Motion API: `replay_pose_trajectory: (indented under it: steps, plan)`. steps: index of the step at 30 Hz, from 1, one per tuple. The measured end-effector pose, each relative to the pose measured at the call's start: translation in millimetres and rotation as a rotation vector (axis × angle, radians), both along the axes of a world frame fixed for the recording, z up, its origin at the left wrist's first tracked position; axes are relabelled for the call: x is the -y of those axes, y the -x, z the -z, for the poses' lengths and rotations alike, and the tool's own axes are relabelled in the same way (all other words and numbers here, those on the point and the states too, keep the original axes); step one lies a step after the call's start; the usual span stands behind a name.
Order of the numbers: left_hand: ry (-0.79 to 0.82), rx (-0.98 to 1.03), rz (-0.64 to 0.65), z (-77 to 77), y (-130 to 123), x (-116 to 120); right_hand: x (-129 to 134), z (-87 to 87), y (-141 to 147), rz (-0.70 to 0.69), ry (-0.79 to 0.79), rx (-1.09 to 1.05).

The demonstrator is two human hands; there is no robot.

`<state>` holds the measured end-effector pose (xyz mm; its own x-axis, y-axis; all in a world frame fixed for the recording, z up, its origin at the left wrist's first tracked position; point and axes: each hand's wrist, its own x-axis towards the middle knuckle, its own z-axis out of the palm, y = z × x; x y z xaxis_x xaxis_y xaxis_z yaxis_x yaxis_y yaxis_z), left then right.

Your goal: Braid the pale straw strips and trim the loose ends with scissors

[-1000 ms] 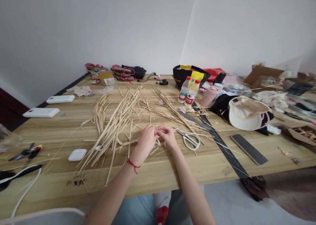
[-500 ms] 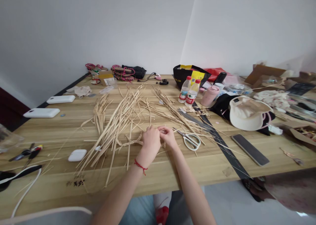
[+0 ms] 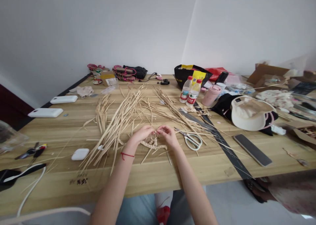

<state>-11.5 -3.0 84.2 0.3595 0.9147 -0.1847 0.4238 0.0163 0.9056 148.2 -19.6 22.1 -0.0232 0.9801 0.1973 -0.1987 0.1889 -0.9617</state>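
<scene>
A small braided straw piece (image 3: 154,146) with a curved lower band lies just over the table in front of me. My left hand (image 3: 144,133) pinches its upper part, fingertips closed on the straw. Close beside it, my right hand (image 3: 168,135) pinches the same piece at the upper right. The fingertips nearly meet, and the exact strand between them is too small to tell. Below the right hand rests a thin, pointed metal tool (image 3: 169,158). White-handled scissors (image 3: 193,141) lie to the right, their blades toward my right hand. Long loose straw strips (image 3: 120,116) spread behind my left hand.
More straw strips (image 3: 172,108) lie behind my right hand. Two bottles (image 3: 192,95), a pink cup (image 3: 211,95) and a cap (image 3: 249,113) stand farther right. A phone (image 3: 252,150) lies near the right. A white case (image 3: 80,154) sits left. Another person's foot (image 3: 254,190) shows beyond the table edge.
My left hand has moved left and turned, uncovering the braided piece between the hands. The piece's curved band now faces me. My right hand stays almost in place.
</scene>
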Motion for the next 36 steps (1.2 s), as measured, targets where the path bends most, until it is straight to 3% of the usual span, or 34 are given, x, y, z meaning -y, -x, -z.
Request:
replay_pose_trajectory:
  steps: [4, 16, 23, 29, 31, 33, 36]
  plan:
    - [0.113, 0.126, 0.058, -2.5, 19, -8, 1, -1.8, 0, -0.011, -0.005, -0.008]
    - [0.403, 0.792, -0.032, -18.4, 35, -7, 2, -1.5, 0, 0.016, -0.003, -0.042]
    - [0.11, 1.096, -0.198, -13.9, 33, -3, -2, -3.0, -4, 0.067, -0.015, -0.004]
    - [-0.282, 1.334, -0.444, -12.3, 59, -23, -3, -0.9, -5, 0.078, -0.017, 0.007]
    - [-0.32, 1.331, -0.465, -13.3, 63, -28, -3, -0.6, -5, 0.075, -0.018, 0.002]
    - [-0.318, 1.152, -0.408, -13.7, 60, -27, -3, -0.5, -5, 0.068, -0.012, -0.002]
    - [-0.465, 0.509, -0.199, -13.5, 48, -17, -2, -0.6, -4, 0.069, 0.011, -0.017]
